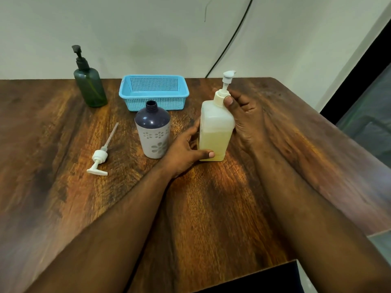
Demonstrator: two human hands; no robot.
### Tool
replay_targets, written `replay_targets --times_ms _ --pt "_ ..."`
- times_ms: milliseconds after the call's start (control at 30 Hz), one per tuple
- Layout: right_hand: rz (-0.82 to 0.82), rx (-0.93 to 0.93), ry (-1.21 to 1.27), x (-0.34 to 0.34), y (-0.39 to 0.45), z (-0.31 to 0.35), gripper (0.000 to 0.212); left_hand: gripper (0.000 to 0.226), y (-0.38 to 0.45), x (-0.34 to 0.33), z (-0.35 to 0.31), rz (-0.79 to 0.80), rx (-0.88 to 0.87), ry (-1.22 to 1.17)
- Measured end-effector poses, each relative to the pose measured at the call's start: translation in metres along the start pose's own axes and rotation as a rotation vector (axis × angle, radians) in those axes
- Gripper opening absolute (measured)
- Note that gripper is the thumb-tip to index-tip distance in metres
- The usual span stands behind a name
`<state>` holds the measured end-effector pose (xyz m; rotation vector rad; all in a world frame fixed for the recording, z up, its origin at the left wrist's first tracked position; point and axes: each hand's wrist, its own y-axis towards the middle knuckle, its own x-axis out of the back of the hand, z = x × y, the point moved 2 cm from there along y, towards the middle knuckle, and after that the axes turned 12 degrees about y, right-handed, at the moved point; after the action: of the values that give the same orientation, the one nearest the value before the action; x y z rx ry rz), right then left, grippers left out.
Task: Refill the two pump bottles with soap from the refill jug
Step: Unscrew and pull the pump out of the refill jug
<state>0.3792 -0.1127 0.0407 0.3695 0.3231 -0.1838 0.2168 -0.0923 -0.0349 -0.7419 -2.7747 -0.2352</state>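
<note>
While left hand is gripping the soap jug base, right hand is pinching its pump collar; open purple bottle sitting at jug's 9 o'clock

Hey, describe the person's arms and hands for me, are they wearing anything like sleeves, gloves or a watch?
Both forearms are bare as far as the picture shows: no sleeves in view. The left hand and right hand wear no gloves, and no rings, watch or bracelets show. Fingernails are short and unpainted.
</note>
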Motion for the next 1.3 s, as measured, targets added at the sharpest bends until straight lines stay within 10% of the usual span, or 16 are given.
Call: replay_targets --times_ms 1300 --pt "0.075 -0.043 0.047 -0.005 -0.005 0.013 0.042 0.101 0.002 0.000 0.003 0.033 -0.038 -0.012"
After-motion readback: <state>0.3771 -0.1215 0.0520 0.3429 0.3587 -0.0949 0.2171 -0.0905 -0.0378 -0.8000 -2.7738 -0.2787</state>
